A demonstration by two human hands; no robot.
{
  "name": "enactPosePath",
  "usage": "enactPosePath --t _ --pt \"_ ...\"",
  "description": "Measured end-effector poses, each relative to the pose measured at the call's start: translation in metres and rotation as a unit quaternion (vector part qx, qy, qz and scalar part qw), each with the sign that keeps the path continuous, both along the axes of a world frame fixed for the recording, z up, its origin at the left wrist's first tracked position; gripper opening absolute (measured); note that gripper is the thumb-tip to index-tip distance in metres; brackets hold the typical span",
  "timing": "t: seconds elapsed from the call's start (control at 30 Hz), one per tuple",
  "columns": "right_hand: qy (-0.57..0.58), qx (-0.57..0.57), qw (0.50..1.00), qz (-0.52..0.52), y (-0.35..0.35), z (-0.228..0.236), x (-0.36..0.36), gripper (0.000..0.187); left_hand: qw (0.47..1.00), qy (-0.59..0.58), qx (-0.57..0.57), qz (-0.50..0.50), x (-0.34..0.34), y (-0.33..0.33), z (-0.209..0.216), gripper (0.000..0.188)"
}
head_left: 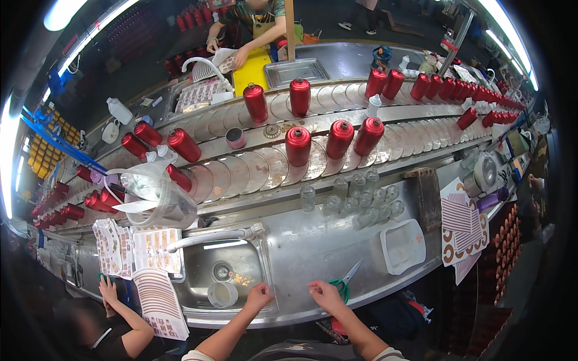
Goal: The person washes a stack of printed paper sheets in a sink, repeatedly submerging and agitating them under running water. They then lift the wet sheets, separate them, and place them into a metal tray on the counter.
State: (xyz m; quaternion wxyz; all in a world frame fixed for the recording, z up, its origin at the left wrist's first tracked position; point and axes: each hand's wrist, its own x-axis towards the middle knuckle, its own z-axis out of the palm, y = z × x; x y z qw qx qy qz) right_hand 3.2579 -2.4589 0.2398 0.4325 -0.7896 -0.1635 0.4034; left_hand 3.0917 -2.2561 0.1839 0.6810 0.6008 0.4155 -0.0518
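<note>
My left hand (260,296) hovers by the right rim of the steel sink (205,263), its fingers curled together. Across from it, my right hand (325,295) is also closed, close beside the scissors (351,274) with green handles. Anything pinched in either hand is too small to make out. The scissors lie on the steel counter (295,253), blades pointing away. Inside the sink sits a small round white bowl (223,295), near the drain. A white tap (211,238) reaches over the basin.
Clear glass bottles (352,203) stand beyond my hands, left of a white tray (403,245). Sticker sheets (159,301) lie left of the sink, more sheets (460,222) at right. Red bottles (298,146) stand on a plate conveyor (253,170). Co-workers' hands (241,57) are at far side and left.
</note>
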Motion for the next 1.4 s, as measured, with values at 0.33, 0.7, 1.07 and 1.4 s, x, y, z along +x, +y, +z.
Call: enactPosePath --t 0.33,0.7,1.07,1.4 --pt "-0.012 0.006 1.000 0.000 0.004 0.001 0.001 0.025 1.000 -0.007 -0.001 0.009 -0.001 0.002 -0.004 0.027" --pt "0.005 0.058 0.998 -0.022 0.016 0.007 0.018 0.024 0.994 0.036 0.080 -0.071 0.026 0.006 0.039 0.022" --pt "-0.052 0.224 0.973 0.013 0.137 0.134 0.179 0.026 0.951 -0.302 0.054 0.032 0.232 0.070 0.206 0.017" --pt "-0.087 0.299 0.950 0.000 0.186 0.171 0.260 0.034 0.845 -0.404 -0.241 0.256 0.325 0.180 0.177 0.026"
